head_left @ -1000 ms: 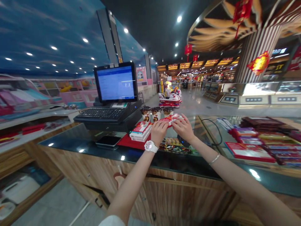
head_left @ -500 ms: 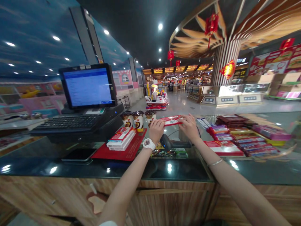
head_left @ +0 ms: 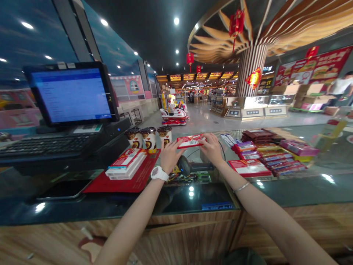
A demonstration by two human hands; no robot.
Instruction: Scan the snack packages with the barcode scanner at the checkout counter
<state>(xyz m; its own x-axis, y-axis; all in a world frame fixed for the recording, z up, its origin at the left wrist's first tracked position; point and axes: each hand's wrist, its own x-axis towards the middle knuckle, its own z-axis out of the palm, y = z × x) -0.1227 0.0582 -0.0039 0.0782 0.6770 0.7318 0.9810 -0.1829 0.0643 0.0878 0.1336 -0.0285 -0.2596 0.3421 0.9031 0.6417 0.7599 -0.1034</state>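
Note:
A flat red and white box (head_left: 190, 141) is held up above the glass counter, its barcode side facing me. My left hand (head_left: 170, 156), with a white watch at the wrist, grips its left end. My right hand (head_left: 212, 149), below which a thin bracelet circles the forearm, pinches the right end. Just under the box lies a black handheld scanner (head_left: 193, 166). Left of my hands, similar red and white boxes (head_left: 127, 163) are stacked on a red mat (head_left: 149, 172). Behind that stack stand cups with dark lids (head_left: 149, 140).
At the left are a monitor (head_left: 72, 96), a black keyboard (head_left: 49, 145) and a dark phone (head_left: 64, 188). Rows of packaged snacks (head_left: 278, 156) and another red box (head_left: 249, 168) cover part of the right counter. A person (head_left: 342, 88) is at the far right.
The view has swung to the right, so the monitor and counter items sit further left. Both hands still hold the box. A person has come into view at the far right.

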